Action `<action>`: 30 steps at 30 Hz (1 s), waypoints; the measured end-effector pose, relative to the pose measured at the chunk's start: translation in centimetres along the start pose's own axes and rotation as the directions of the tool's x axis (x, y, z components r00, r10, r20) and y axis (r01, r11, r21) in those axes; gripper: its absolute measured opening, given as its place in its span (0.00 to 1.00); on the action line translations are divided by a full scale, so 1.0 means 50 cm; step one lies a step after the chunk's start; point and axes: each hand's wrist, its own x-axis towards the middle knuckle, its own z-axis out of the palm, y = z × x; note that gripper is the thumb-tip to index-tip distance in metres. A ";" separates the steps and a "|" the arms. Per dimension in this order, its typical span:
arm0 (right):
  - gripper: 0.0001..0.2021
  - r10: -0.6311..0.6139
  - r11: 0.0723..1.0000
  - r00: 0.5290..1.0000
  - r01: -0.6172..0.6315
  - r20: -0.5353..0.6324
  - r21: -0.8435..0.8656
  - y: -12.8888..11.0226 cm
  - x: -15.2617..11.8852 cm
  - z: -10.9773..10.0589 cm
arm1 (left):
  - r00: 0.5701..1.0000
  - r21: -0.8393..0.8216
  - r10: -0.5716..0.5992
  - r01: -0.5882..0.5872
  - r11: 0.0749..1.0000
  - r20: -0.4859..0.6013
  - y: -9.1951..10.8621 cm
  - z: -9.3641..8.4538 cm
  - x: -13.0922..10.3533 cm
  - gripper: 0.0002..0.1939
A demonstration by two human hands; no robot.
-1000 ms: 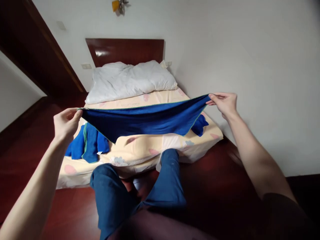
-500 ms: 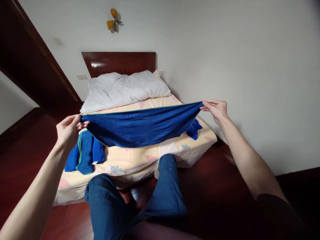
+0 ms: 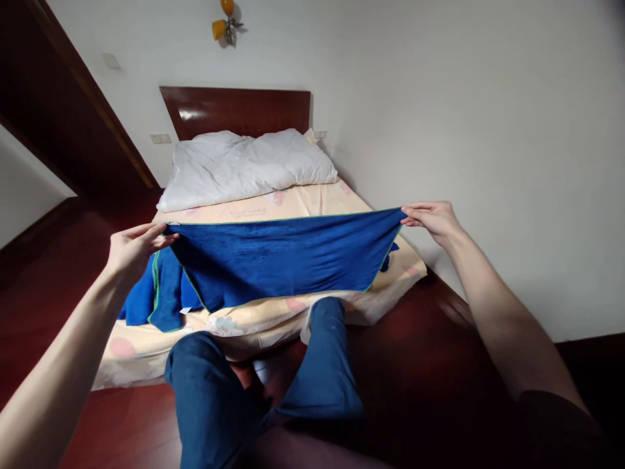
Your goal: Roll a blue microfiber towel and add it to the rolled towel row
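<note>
A blue towel with a green edge point(image 3: 288, 257) is stretched between my two hands above the bed. My left hand point(image 3: 137, 247) pinches its upper left corner, and my right hand point(image 3: 432, 218) pinches the upper right corner. Its lower edge hangs down near the front of the mattress. More blue cloths point(image 3: 166, 293) lie on the bed at the left, below my left hand, with a small white tag showing. Another bit of blue cloth point(image 3: 388, 258) shows behind the towel's right side, mostly hidden.
The bed point(image 3: 266, 326) has a cream patterned sheet, a folded white quilt point(image 3: 249, 166) and a dark wooden headboard point(image 3: 244, 109). My knees point(image 3: 325, 352) are against or near its front edge. A white wall point(image 3: 463, 117) stands at the right.
The towel is pulled flatter and hangs lower, covering more of the blue cloth at the right. My right hand has shifted slightly right and down. The view has tilted slightly.
</note>
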 end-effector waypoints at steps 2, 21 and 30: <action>0.04 0.026 0.999 1.000 -0.026 0.007 0.022 0.013 0.014 0.013 | 0.999 0.006 -0.038 0.038 0.999 0.008 -0.009 0.012 0.006 0.12; 0.10 -0.250 0.914 0.921 0.327 -0.298 0.243 0.131 0.214 0.208 | 0.892 0.249 0.448 -0.448 0.859 0.060 -0.050 0.105 0.200 0.25; 0.10 -0.019 0.988 0.944 0.068 -0.328 0.137 0.490 0.045 0.207 | 0.975 0.364 0.019 -0.100 0.926 0.220 -0.376 -0.007 -0.025 0.23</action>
